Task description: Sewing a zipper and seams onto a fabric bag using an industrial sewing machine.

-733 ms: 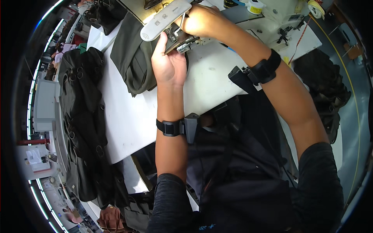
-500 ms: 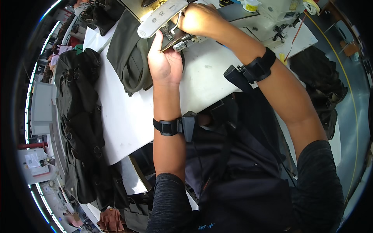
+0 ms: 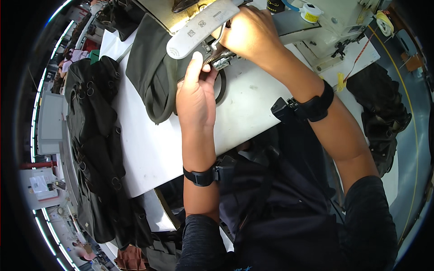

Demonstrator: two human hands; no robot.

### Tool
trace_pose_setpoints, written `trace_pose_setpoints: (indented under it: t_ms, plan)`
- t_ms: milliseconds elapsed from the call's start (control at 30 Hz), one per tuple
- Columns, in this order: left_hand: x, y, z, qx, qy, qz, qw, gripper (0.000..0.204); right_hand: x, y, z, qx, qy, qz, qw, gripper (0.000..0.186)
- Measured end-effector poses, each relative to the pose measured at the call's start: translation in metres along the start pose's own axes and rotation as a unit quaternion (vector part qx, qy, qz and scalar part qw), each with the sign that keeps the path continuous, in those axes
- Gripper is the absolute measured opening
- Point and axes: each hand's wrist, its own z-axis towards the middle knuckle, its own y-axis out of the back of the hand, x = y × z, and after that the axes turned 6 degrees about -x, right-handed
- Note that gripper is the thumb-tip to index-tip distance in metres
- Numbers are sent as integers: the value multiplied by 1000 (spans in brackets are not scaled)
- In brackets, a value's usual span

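My left hand (image 3: pixel 196 97) pinches a zipper (image 3: pixel 209 61) just below the sewing machine's needle and metal presser foot (image 3: pixel 220 62), its thumb pointing up. My right hand (image 3: pixel 248 34) is curled behind the white LED lamp bar (image 3: pixel 199 31), its fingertips hidden beside the needle area. A dark olive fabric piece (image 3: pixel 151 72) lies on the white sewing table (image 3: pixel 244 99) left of my left hand, and a dark strap loop (image 3: pixel 221 88) hangs to its right. The machine body (image 3: pixel 343 18) extends to the upper right.
Dark bag pieces with rings (image 3: pixel 92 140) are heaped along the left. More dark pieces (image 3: pixel 375 117) hang at the right beside the floor aisle (image 3: pixel 409 158). A small white bottle (image 3: pixel 309 13) stands on the machine. A brown bag (image 3: pixel 131 257) sits at bottom left; a person (image 3: pixel 83 253) appears blurred beyond.
My left thumb and fingers have closed further onto the zipper. Both hands appear lower in the picture, along with the machine, and my right hand has turned slightly.
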Motion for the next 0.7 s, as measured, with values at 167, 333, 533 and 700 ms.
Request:
trace_pose_setpoints:
  t_ms: [167, 333, 533, 700]
  plan:
    - [-1, 5, -14, -8, 11, 58, 998, 16, 4, 7, -12, -38, 14, 31, 999, 27]
    - [-2, 5, -12, 19, 1, 64, 998, 14, 4, 10, -13, -57, 18, 36, 998, 23]
    - [-2, 4, -14, -1, -52, 121, 991, 16, 0, 9, -13, -66, 52, 32, 996, 23]
    - [1, 5, -15, 0, -68, 126, 990, 17, 3, 9, -16, -93, 44, 23, 994, 24]
